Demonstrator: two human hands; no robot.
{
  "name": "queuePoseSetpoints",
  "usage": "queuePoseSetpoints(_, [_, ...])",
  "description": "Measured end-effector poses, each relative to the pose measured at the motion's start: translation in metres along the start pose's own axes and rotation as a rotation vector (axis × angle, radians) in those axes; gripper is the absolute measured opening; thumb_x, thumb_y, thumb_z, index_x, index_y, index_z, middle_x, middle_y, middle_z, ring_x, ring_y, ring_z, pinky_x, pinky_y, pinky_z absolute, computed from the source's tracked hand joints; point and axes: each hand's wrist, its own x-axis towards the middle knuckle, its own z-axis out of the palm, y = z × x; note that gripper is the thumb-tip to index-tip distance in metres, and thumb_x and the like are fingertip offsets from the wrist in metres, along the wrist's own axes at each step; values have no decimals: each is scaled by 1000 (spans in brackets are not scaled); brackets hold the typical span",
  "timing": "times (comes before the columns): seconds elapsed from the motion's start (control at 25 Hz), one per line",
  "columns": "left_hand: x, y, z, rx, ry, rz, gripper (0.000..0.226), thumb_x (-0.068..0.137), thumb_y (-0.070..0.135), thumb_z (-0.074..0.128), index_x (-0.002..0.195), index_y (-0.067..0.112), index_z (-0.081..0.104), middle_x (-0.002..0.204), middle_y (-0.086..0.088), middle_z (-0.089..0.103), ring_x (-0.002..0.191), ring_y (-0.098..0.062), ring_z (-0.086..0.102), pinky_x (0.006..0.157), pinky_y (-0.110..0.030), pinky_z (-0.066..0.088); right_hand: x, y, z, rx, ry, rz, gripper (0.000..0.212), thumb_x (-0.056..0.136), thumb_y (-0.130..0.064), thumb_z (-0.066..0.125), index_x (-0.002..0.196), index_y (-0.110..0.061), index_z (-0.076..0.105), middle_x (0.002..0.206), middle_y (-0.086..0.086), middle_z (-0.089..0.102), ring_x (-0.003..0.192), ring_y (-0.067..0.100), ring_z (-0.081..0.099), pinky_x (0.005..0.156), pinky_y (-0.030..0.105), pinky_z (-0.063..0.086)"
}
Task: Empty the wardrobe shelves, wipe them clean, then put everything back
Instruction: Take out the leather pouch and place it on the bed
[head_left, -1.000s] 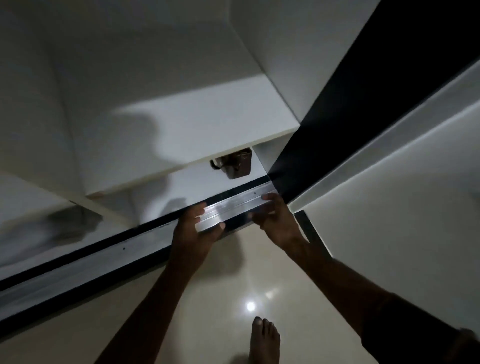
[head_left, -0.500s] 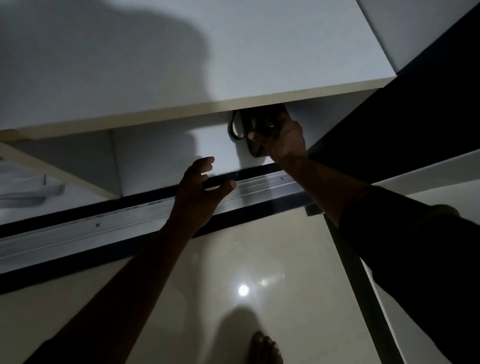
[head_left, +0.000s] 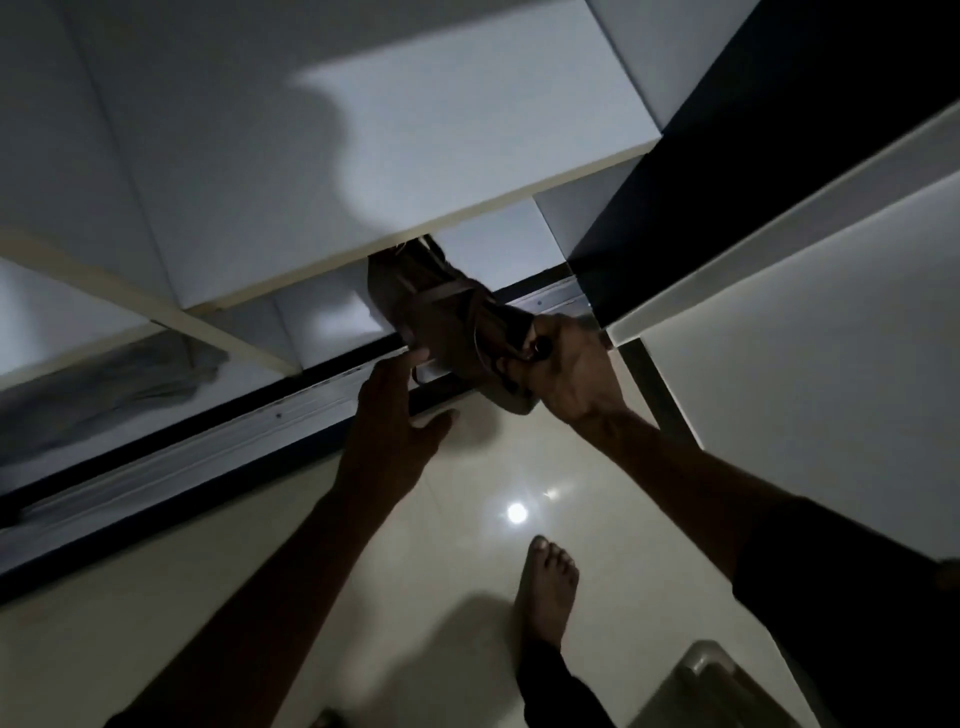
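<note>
Currently right hand (head_left: 571, 374) grips the brown bag (head_left: 441, 317) by its end, half out from under the white shelf (head_left: 415, 156) over the door track (head_left: 311, 410); left hand (head_left: 395, 415), fingers straight, steadies its underside (likely so it clears the track).

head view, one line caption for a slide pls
Right hand grips a brown bag at the bottom wardrobe shelf; open left hand reaches toward it.

A brown strapped bag (head_left: 447, 317) sits tilted, half out from under the white wardrobe shelf (head_left: 363, 171).
</note>
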Motion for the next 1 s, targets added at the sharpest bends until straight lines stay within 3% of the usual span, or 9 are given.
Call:
queuePoseSetpoints(0.08, [-36,34,-34,201,-41,134,81,80,15,83,150,16,42,148,-2,42,134,-19,38,100,-29,40,-58,-27,-23,-10,-14,24,25,75,-27,84,83,-18,62,90,-2,67,84,20,66,75,30,55])
queuePoseSetpoints(0.2, [-100,92,-87,472,-162,281,95,75,19,86,154,18,35,159,-3,32,146,-25,28,111,-42,38,-164,-78,-66,-34,-29,63,25,76,-26,83,84,-16,62,96,-2,64,89,21,62,74,28,50])
queuePoseSetpoints(0.36, [-203,163,-158,779,-327,432,114,74,32,87,162,23,14,167,-3,16,156,-23,6,125,-51,14,-316,-170,-128,31,-27,126,25,77,-23,82,77,-26,57,98,-4,64,91,17,59,78,34,51])
queuePoseSetpoints(0.52, [-282,207,-197,992,-250,607,109,73,42,85,159,19,22,159,-5,36,152,-25,23,121,-57,14,-436,-218,-153,146,22,176,26,76,-29,82,75,-28,56,95,-10,63,90,13,59,76,32,50])
queuePoseSetpoints(0.64, [-329,254,-210,1046,-217,831,96,72,42,85,149,16,34,161,-12,31,154,-30,18,120,-63,11,-526,-234,-161,253,184,239,30,74,-30,84,74,-24,55,91,-12,62,88,11,58,74,31,49])
queuePoseSetpoints(0.76, [-362,303,-198,1117,-252,1066,98,73,49,83,148,17,28,166,-11,20,156,-32,10,120,-65,8,-609,-232,-167,323,327,263,32,73,-31,85,72,-25,54,89,-14,61,86,8,58,73,29,48])
queuePoseSetpoints(0.88, [-420,348,-157,1160,-453,1300,103,72,42,85,154,23,27,157,-7,37,153,-31,21,121,-64,8,-707,-218,-167,365,510,344,31,73,-30,84,71,-22,54,92,-15,62,88,5,58,75,30,51])
queuePoseSetpoints(1.0, [-500,377,-103,1077,-583,1565,82,69,21,85,143,21,49,137,-4,56,141,-29,42,121,-59,12,-813,-201,-150,399,710,469,31,71,-29,84,72,-20,54,95,-13,63,90,5,60,79,33,52])
